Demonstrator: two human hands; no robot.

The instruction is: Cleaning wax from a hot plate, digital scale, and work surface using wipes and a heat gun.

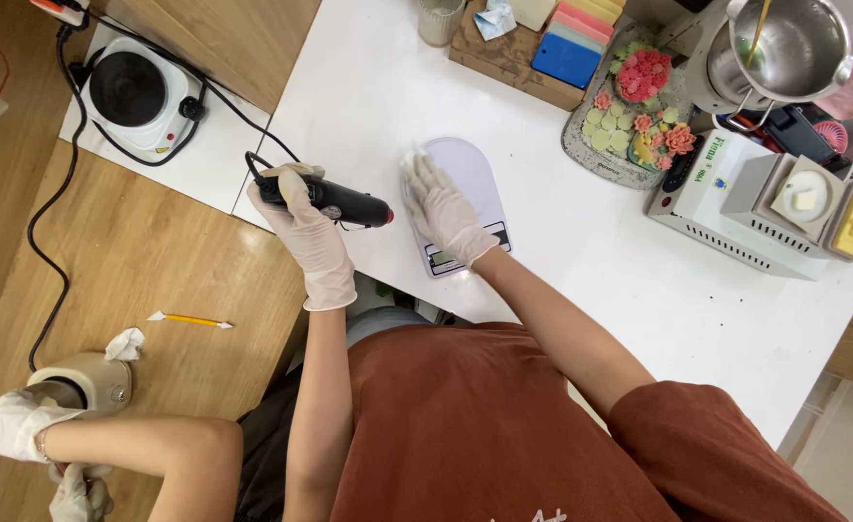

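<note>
The right hand [449,215] lies flat, fingers apart, pressing a white wipe [410,159] onto the pale scale [480,174] at the worktop's [562,251] near edge; the left hand [308,227] is clamped on a black corded tool [349,203] just left of it; light, even strokes probably serve best, with the tool's tip kept off the glove.

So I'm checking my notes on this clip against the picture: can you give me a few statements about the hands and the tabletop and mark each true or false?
1. The left hand grips a black corded tool. True.
2. The right hand rests flat on a red notebook. False: it presses a white wipe onto a pale kitchen scale.
3. Both hands wear light gloves. True.
4. The hot plate sits at the table's right end. False: it is at the left, on a lower white surface.
5. A yellow pencil lies on the wooden surface. True.
</note>
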